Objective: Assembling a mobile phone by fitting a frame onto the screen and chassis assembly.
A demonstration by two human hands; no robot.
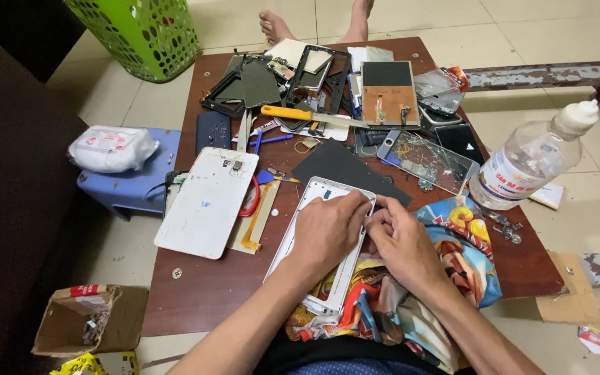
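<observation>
A tiled floor surrounds a low, dark red-brown wooden surface, crowded with dismantled phone and tablet parts and seen from above by the person sitting at it. The white tablet frame at the near edge serves as the landmark here. It lies tilted, partly on the wood and partly on a colourful printed cloth that spreads to its right and underneath it.

To the frame's left lies a large white back cover, and left of that, off the surface, a blue stool carries a white packet of wipes. A green mesh basket stands far beyond, at the upper left. A clear plastic bottle with a white nozzle lies well to the frame's right. Just beyond the frame sits a dark grey sheet, then a cracked glass screen panel, and farther off a yellow-handled tool.

The left hand rests flat over the frame, pressing it down, fingers curled at its right edge. The right hand pinches that same edge with its fingertips; whether it holds a small part there cannot be told.

To work this edge well, it seems wise to keep the frame pinned steady and apply gentle, even fingertip pressure, since thin plastic could bend.
</observation>
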